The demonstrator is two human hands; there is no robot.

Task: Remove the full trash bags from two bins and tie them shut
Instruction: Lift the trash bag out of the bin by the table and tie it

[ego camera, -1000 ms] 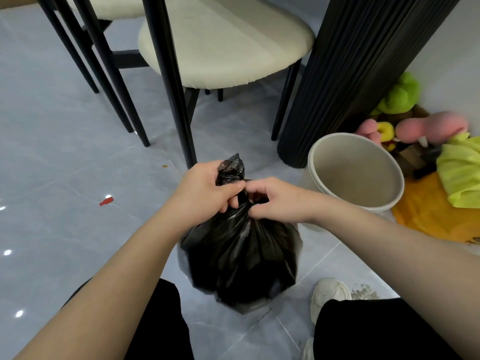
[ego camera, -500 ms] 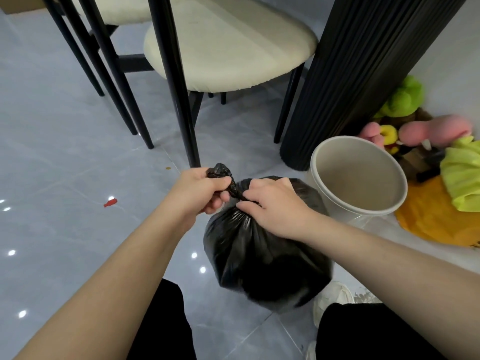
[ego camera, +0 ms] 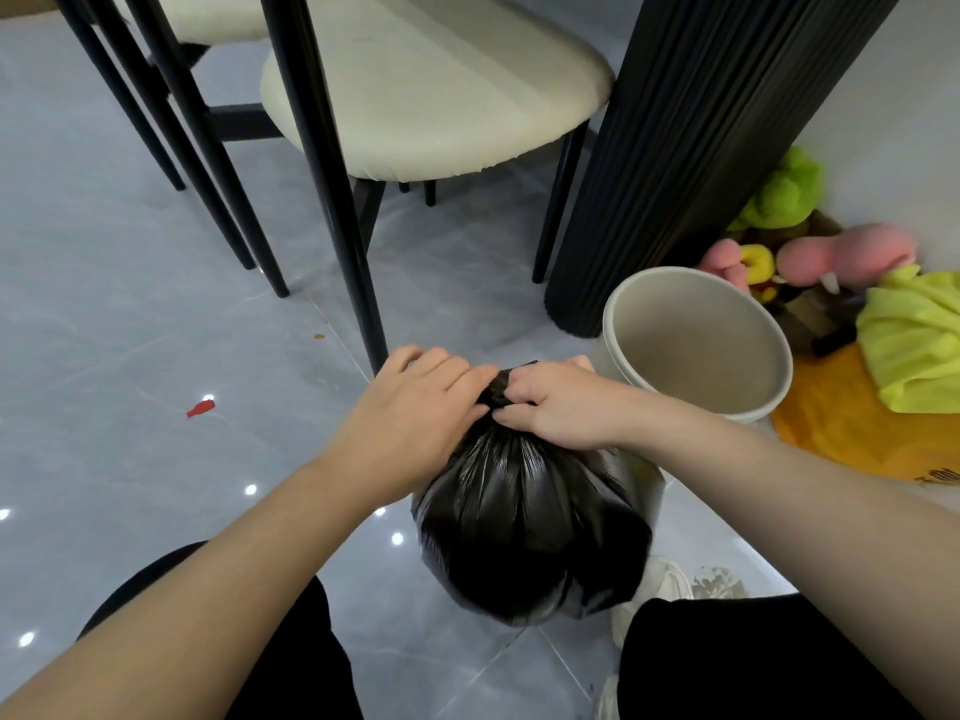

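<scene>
We have one black trash bag (ego camera: 530, 517) out on the floor beside its empty bin (ego camera: 696, 345), left hand (ego camera: 415, 413) and right hand (ego camera: 561, 407) fingers pinching its gathered neck mid-knot, and no second bin in view.

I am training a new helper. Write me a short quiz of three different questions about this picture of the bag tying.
1. True or false: the bin beside the black bag has a liner in it.
2. Which part of the bag do the left hand and the right hand both grip?
A. its bottom
B. its gathered neck
C. its side
3. Fill in: a small red scrap lies on the ______ to the left of the hands.

Key
1. False: the bin shows only its bare inside.
2. B
3. floor
</scene>
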